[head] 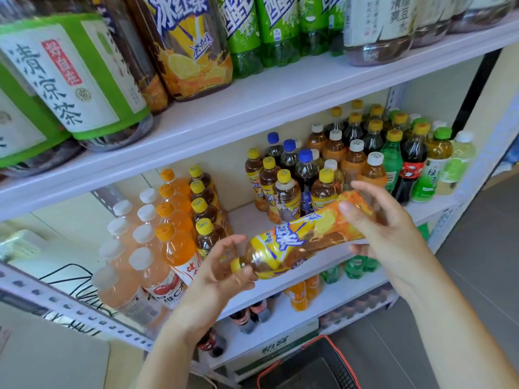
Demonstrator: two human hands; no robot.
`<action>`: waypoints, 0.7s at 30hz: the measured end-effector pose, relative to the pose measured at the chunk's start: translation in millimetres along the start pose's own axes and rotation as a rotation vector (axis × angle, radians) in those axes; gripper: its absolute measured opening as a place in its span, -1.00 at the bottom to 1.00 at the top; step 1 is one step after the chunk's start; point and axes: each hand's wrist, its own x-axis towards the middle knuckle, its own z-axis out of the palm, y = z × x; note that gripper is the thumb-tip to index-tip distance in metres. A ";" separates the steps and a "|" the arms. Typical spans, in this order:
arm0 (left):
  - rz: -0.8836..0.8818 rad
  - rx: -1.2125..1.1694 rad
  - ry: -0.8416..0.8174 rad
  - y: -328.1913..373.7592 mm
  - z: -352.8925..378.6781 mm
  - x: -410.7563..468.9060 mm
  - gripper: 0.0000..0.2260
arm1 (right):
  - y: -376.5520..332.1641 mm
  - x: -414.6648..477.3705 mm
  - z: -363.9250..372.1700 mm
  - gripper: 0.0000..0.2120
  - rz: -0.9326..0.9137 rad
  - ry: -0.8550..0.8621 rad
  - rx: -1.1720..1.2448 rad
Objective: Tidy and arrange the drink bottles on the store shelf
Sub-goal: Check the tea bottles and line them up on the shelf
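Two bare forearms reach up from the bottom of the view. Between them the left hand and the right hand carry an iced tea bottle on its side, in the air in front of the middle shelf. The left hand's fingers curl round the yellow-capped neck end. The right hand's thumb lies over the base end with its fingers underneath, so both hands grip the bottle. The job looks about half done. To the left, the pale pink bottles, the orange soda bottles and an iced tea row stand in straight files. The mixed cluster on the right jumbles yellow, blue and white caps, with a green bottle and a cola bottle beside them, and probably needs sorting. The held bottle has no place yet. The bare gap between the row and the cluster seems open, though bottles stand close on both sides and could be knocked. Large bottles fill the shelf above. Below are a lower shelf holding small bottles, a carton and a red-rimmed basket.
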 end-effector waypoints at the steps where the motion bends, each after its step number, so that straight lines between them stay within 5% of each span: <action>1: 0.057 0.078 0.016 6.0 -0.8 -3.0 -0.58 | 4.1 1.3 -0.5 -0.52 0.056 0.011 -0.017; 7: 0.321 0.258 0.201 42.0 1.6 -5.9 -0.81 | 23.0 1.4 5.1 -0.48 0.369 -0.067 -0.087; 13: 0.407 0.539 0.516 61.1 -2.5 16.8 -0.66 | 54.5 -0.8 18.7 -0.80 0.384 -0.163 -0.027; 21: 0.374 0.664 0.222 63.6 -9.2 22.0 -0.67 | 100.0 9.8 33.3 -0.67 0.474 -0.024 -0.005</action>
